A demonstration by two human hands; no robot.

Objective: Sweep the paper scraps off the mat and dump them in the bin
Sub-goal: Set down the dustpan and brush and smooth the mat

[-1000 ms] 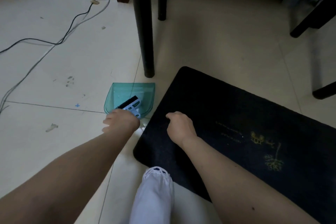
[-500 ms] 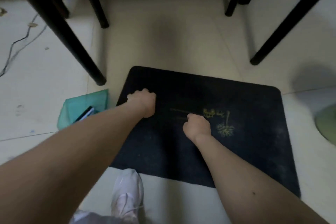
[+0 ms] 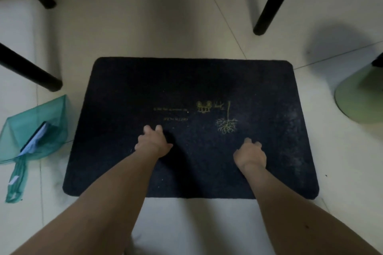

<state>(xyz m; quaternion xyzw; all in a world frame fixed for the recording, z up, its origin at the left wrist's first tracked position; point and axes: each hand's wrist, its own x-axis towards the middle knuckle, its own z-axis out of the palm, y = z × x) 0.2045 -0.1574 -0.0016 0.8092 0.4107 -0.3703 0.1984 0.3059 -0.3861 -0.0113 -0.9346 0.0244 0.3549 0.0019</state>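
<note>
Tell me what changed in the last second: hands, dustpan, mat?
The left hand left the dustpan and moved right onto the mat; the right hand shifted right along it. Both hold nothing. The dustpan stays on the floor left of the mat, brush inside.

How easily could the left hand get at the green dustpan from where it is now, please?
Probably easily: the left hand holds nothing over the mat, and the dustpan lies just off the mat's left edge with only bare floor between.
</note>
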